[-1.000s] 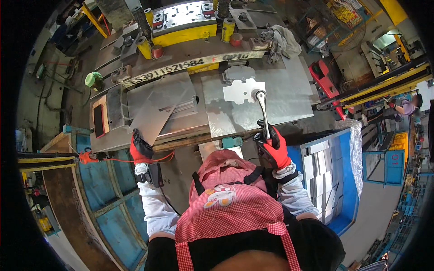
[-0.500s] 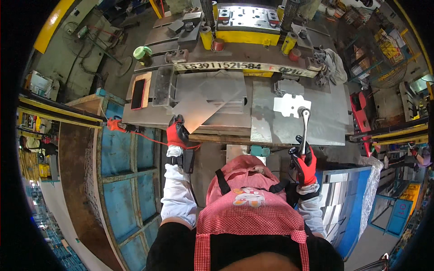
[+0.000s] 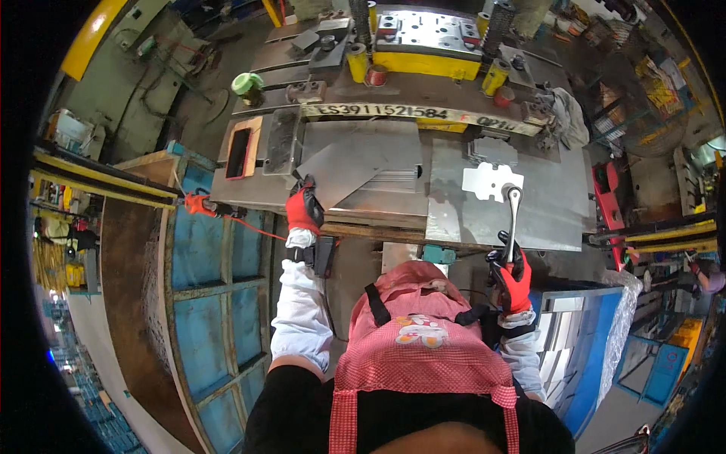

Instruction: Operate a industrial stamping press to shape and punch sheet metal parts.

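My left hand (image 3: 305, 209), in a red and black glove, is closed on the near corner of a thin metal sheet (image 3: 344, 168). The sheet lies at an angle over a stack of flat sheets (image 3: 393, 180). My right hand (image 3: 511, 280), gloved alike, grips a long-handled metal tool (image 3: 514, 223) with a round head, like a ratchet wrench. Its head rests at the near right edge of a bright, notched metal blank (image 3: 488, 181). That blank lies on a broad grey plate (image 3: 556, 216). Behind it sits a pile of similar notched blanks (image 3: 491, 148).
A press die (image 3: 427, 66) with yellow blocks and posts stands behind a marked bar (image 3: 378, 112). Far left are a phone (image 3: 239, 153) and a green-lidded jar (image 3: 248, 87). A grey rag (image 3: 569, 117) hangs right. Below stand blue-panelled frames (image 3: 198, 257) and a blue bin (image 3: 594, 340).
My left hand has moved slightly away from me with the sheet, which now lies farther over the stack. My right hand and the tool stay almost where they were. The view has shifted slightly.
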Available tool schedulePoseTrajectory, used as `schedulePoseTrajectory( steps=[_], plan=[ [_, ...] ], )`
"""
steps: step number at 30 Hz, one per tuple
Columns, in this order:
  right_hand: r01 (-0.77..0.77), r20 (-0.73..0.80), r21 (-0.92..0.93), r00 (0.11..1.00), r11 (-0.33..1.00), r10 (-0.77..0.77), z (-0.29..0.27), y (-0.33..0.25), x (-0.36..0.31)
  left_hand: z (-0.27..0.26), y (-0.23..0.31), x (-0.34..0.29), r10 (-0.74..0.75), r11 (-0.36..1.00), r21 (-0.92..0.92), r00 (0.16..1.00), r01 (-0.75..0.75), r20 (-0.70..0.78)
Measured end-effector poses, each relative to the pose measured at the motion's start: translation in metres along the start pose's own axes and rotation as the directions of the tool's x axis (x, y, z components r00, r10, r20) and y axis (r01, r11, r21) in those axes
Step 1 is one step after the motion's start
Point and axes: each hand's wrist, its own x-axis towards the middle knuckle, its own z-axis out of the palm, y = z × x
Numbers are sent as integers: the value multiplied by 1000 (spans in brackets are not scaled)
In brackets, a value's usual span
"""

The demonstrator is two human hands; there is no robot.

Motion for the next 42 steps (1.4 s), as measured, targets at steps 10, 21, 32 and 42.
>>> schedulePoseTrajectory(
  steps=[10,21,32,42],
  plan=[
    [-30,13,35,999,999,29,10,-7,-1,2,24,5,-399,-495,-805,738,326,544],
    [-103,229,-17,968,995,104,-4,-9,6,-51,107,-1,-550,670,-702,797,241,-251],
    [-410,378,255,876,876,300,-27,4,2,-29,205,44,681,732,-196,692,-653,238],
    [151,268,-272,960,950,-76,-38,-27,-11,-4,202,48,726,585,-657,668,-476,162]
  ],
)
